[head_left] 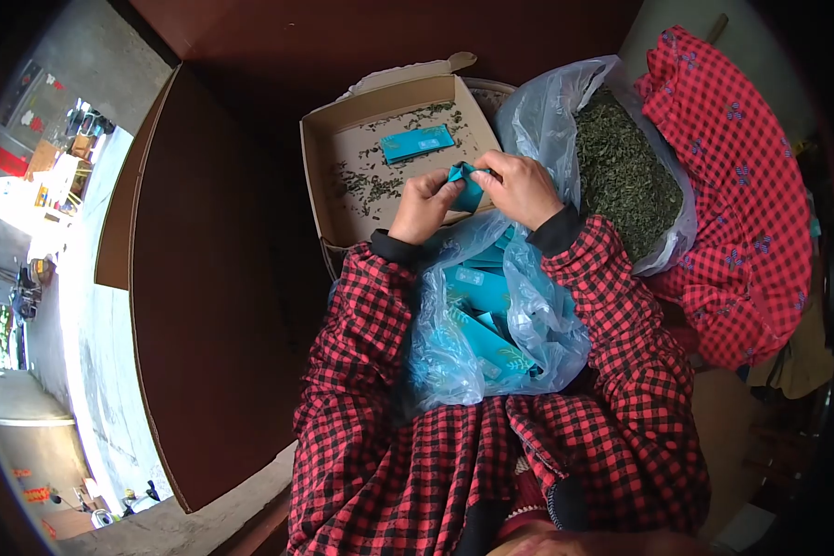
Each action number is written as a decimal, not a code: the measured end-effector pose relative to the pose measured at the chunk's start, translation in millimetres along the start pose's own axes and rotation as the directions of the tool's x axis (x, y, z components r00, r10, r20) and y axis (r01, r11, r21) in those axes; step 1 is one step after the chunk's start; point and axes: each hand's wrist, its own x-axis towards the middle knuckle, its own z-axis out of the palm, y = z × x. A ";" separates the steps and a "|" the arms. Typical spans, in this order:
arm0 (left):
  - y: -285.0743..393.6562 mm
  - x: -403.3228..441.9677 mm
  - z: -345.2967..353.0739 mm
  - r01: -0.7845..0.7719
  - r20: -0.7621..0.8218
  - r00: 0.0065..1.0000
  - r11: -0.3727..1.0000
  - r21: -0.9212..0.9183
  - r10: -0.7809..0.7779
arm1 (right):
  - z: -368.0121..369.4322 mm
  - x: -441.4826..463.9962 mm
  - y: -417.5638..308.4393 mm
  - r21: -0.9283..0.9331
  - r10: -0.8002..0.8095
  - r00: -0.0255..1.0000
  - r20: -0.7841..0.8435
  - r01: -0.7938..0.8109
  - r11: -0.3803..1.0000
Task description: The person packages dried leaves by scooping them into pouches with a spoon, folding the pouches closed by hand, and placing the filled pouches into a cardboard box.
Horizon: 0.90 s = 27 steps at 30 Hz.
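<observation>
Pinching a teal packet, the left hand and right hand partly hide its folded top.

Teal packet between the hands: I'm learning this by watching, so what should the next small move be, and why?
Probably ease the top edges of the packet apart: the left hand and right hand pinch it near its top, and loose leaves sit nearby. Whether it's already open is unclear.

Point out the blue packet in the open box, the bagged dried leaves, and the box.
Blue packet (pixel 409 146): head view, its top face.
Bagged dried leaves (pixel 623 176): head view, middle of the heap.
Open box (pixel 316 171): head view, its left wall.
</observation>
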 end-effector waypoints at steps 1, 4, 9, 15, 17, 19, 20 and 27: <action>-1.5 1.1 0.1 0.001 0.004 1.000 1.000 0.001 -0.001 | -1.2 0.5 -1.3 0.004 0.007 1.000 -0.005 -0.007 1.000; -6.4 2.4 -0.9 -0.059 -0.048 0.997 0.996 0.060 0.062 | -3.6 1.6 -5.2 0.009 0.015 1.000 -0.003 -0.015 1.000; 5.9 -1.1 2.0 -0.005 -0.070 0.998 0.999 -0.038 0.003 | -1.9 -1.1 -0.7 -0.039 -0.067 0.997 -0.030 0.066 0.997; 23.5 21.4 -35.3 0.138 0.099 0.986 0.990 -0.012 -0.136 | -13.9 -13.7 -12.4 -0.103 -0.128 0.989 -0.071 0.120 0.987; 14.5 41.8 -54.3 0.143 0.095 0.986 0.985 -0.095 -0.134 | -21.6 -22.2 -19.3 -0.095 -0.207 0.955 -0.211 0.191 0.977; -19.6 69.5 -78.2 0.179 0.097 0.960 0.844 0.505 -0.262 | -34.8 -34.1 -31.5 -0.094 -0.220 0.947 -0.235 0.203 0.975; -45.0 76.2 -83.3 0.177 0.099 0.960 0.844 0.506 -0.261 | -42.3 -41.2 -38.2 -0.095 -0.237 0.936 -0.259 0.220 0.971; -65.1 105.6 -73.9 0.452 -0.364 0.844 0.156 0.879 -0.394 | -59.7 -82.8 -51.7 0.051 -0.280 0.933 -0.225 0.298 0.953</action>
